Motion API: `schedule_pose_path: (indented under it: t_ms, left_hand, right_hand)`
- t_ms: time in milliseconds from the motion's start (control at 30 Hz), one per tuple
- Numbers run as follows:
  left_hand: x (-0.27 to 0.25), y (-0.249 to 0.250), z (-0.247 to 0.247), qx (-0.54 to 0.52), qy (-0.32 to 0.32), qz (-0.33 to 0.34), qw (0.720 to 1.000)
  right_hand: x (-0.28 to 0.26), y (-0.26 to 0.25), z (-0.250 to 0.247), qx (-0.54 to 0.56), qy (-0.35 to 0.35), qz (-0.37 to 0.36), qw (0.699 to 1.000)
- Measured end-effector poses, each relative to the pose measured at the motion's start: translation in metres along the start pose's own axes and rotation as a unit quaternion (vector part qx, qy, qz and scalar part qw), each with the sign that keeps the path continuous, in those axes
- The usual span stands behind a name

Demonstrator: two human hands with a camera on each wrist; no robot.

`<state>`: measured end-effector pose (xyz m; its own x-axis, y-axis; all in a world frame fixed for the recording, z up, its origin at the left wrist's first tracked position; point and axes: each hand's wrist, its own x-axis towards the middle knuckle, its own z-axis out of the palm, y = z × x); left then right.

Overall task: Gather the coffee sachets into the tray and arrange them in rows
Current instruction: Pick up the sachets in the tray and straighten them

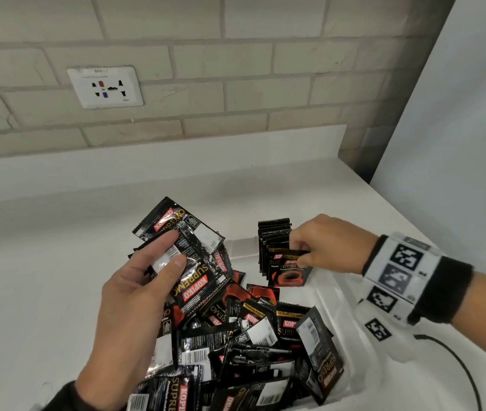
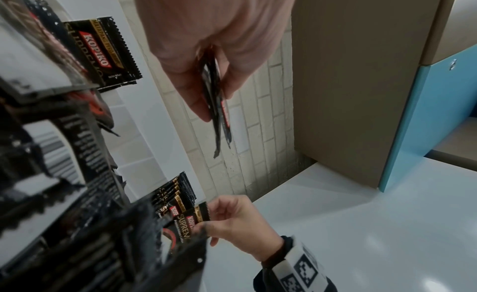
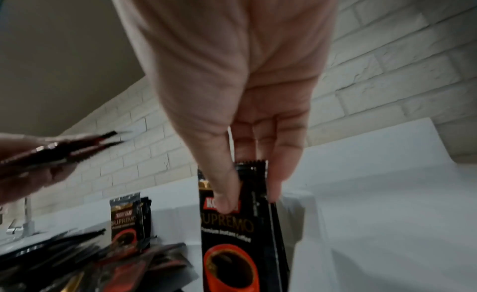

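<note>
A white tray (image 1: pixel 335 295) on the counter holds a loose heap of black coffee sachets (image 1: pixel 244 345). At its far end stands an upright row of sachets (image 1: pixel 272 241). My left hand (image 1: pixel 135 295) holds a fan of several sachets (image 1: pixel 191 256) above the heap, thumb on top, seen edge-on between the fingers in the left wrist view (image 2: pixel 215 96). My right hand (image 1: pixel 321 244) pinches one sachet (image 1: pixel 290 269) by its top edge at the front of the row; thumb and fingers grip that sachet (image 3: pixel 232 235) in the right wrist view.
A brick wall with a white socket plate (image 1: pixel 105 87) rises behind the counter. A pale cabinet side (image 1: pixel 458 114) closes off the right. A black cable (image 1: pixel 455 363) runs across the counter near my right wrist. White counter (image 1: pixel 43 277) lies left of the tray.
</note>
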<state>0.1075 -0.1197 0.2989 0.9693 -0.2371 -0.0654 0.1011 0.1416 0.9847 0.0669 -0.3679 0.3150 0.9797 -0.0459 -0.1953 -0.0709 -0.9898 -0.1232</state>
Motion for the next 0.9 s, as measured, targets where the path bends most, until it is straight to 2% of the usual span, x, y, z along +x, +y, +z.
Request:
schedule_pose_path:
  t_ms: [100,233,367,567,667,733,800,900]
  left_hand:
    - [-0.001,0.001,-0.002,-0.001,0.006,-0.008,1.0]
    - [-0.001,-0.001,-0.001,-0.006,0.009,-0.01,1.0]
    - [0.0,-0.003,-0.001,0.003,0.007,-0.009,1.0]
    - [0.001,-0.007,-0.001,0.002,-0.003,-0.007,1.0]
    - [0.001,-0.006,0.004,0.004,-0.011,-0.005,1.0]
    - [0.0,-0.006,0.009,0.012,-0.018,-0.006,1.0]
    - [-0.002,-0.005,0.015,0.024,-0.026,0.001,0.999]
    - [-0.002,-0.004,0.025,0.03,-0.037,0.033,0.998]
  right_hand:
    - [0.008,-0.005,-0.001,-0.067,0.016,0.009,0.998]
    - [0.015,-0.008,0.001,-0.098,0.038,-0.012,0.994]
    - [0.016,-0.004,0.004,-0.099,0.046,-0.018,0.994]
    - [0.011,0.0,-0.001,-0.094,0.064,0.009,0.993]
    - [0.002,-0.003,-0.015,-0.029,0.112,0.026,0.993]
    - [-0.003,-0.011,-0.022,0.093,0.137,0.022,0.986]
    - [-0.009,-0.027,-0.024,0.239,0.106,0.007,0.965]
    - [-0.016,-0.054,-0.018,0.314,0.029,-0.013,0.949]
